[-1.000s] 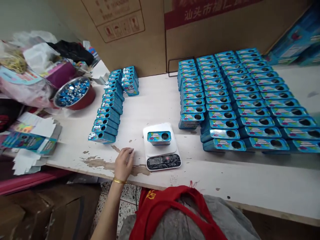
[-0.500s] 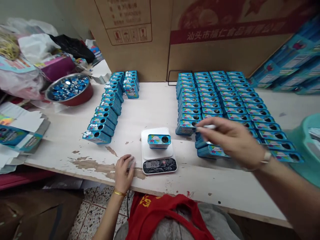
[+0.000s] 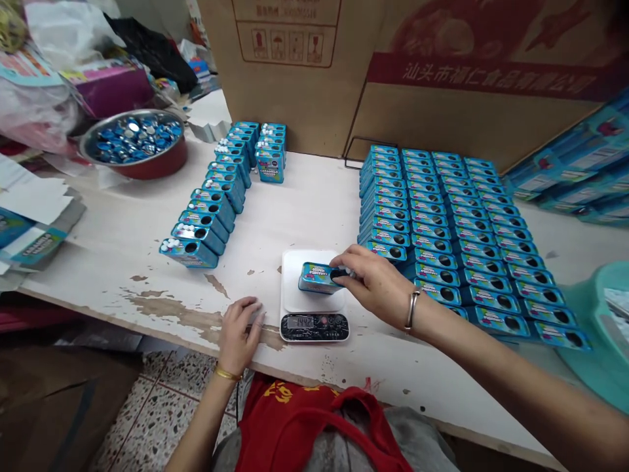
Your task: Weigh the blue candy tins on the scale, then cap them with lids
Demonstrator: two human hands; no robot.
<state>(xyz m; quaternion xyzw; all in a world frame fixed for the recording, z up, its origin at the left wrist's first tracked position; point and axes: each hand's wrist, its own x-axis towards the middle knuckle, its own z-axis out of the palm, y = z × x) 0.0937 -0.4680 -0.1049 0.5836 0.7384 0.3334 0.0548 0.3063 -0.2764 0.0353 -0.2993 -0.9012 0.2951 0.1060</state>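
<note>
Standing near the middle of the white scale point(image 3: 314, 305), the blue tin point(image 3: 315, 278) is showing me its narrow top face, with the round hole point(image 3: 336, 276) lying at its right end. I am judging it to be light and stiff, thin sheet metal by its sheen, so it is likely to be offering smooth, somewhat slippery walls that a hard squeeze could be denting. For a hold, I am favouring the two long sides, pinched across the narrow width around mid-length, keeping clear of the hole. Its long axis is running mostly left to right across the scale, with the right end sitting slightly nearer the bench's front edge.

At that end my right hand point(image 3: 376, 286) is holding its thumb and fingers close together over the hole. Something whitish seems to be showing at the fingertips, but I am not able to tell what the grip is carrying, nor whether it is pressing on the rim. My left hand point(image 3: 240, 331) is resting on the bench point(image 3: 295, 210), left of the scale and apart from it, its grip loosely curled, with nothing visibly caught in it.

Farther out, the left tins point(image 3: 196, 254) are standing in a short double line, several bearing white beads on top. The right tins point(image 3: 430, 217) are filling a block of several columns, their holes facing up. Beyond the left line, a metal bowl point(image 3: 152, 169) is holding shiny blue-and-silver pieces point(image 3: 130, 139).
</note>
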